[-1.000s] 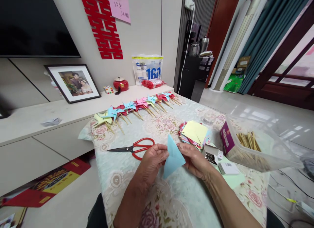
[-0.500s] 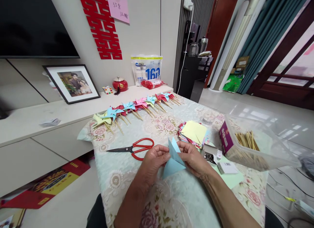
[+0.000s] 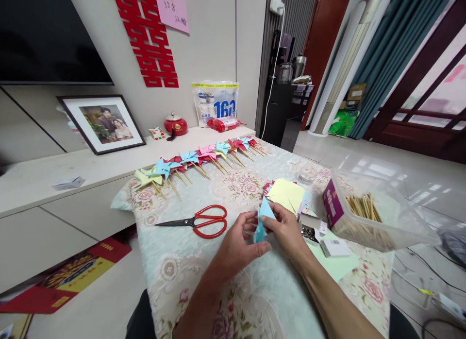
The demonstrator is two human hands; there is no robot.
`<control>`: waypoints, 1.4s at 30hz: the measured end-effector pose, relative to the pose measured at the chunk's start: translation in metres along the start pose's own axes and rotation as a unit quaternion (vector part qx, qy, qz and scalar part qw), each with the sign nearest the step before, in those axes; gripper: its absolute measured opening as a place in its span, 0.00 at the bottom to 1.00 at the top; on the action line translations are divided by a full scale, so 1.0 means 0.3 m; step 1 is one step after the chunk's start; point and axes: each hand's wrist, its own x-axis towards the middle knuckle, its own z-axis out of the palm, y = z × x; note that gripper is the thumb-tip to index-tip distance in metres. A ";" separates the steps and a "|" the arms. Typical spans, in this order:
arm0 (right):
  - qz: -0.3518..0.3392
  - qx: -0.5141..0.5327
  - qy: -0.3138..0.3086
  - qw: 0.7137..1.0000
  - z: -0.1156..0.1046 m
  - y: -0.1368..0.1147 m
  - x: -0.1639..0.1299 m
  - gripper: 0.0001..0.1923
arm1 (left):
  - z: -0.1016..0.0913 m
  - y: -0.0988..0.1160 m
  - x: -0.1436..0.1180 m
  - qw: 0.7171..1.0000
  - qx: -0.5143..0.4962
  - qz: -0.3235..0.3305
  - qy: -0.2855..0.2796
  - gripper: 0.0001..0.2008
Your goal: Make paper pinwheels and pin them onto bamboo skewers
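Both hands hold a small folded light-blue paper (image 3: 262,216) just above the floral tablecloth (image 3: 204,271). My left hand (image 3: 238,244) pinches its lower edge from the left. My right hand (image 3: 286,229) pinches it from the top right, and most of the sheet is hidden between the fingers. Red-handled scissors (image 3: 198,221) lie to the left of my left hand. A stack of coloured paper squares (image 3: 287,194) with a yellow sheet on top sits just beyond my right hand.
A row of finished paper pinwheels (image 3: 196,159) on sticks lines the table's far edge. A clear plastic box of wooden sticks (image 3: 367,212) stands at right, with small boxes (image 3: 329,246) and a tub of pins (image 3: 309,174) near it. A low cabinet (image 3: 54,183) runs along the left.
The blue paper has been folded up from a wide hanging triangle into a small piece between my fingers. Both hands have closed in around it.
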 end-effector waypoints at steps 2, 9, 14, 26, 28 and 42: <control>0.002 0.003 -0.016 1.000 0.002 -0.003 -0.003 0.12 | 0.007 0.002 0.003 0.999 -0.042 -0.001 0.002 0.33; 0.026 0.051 -0.032 0.998 -0.002 -0.015 -0.008 0.17 | 0.002 0.036 -0.010 0.986 -0.142 -0.044 0.078 0.26; 0.063 0.107 -0.045 0.991 0.004 -0.025 -0.014 0.20 | 0.013 0.042 -0.007 0.960 -0.257 -0.043 0.102 0.26; 0.102 0.148 -0.104 0.978 0.011 -0.023 -0.027 0.21 | -0.014 -0.049 0.028 0.973 -0.139 -0.053 0.179 0.23; 0.106 0.140 -0.100 0.979 0.011 -0.017 -0.025 0.21 | -0.016 -0.050 0.027 0.976 -0.110 -0.054 0.178 0.20; 0.099 0.144 -0.077 0.982 0.014 -0.015 -0.022 0.17 | -0.016 -0.050 0.027 0.976 -0.179 -0.072 0.096 0.27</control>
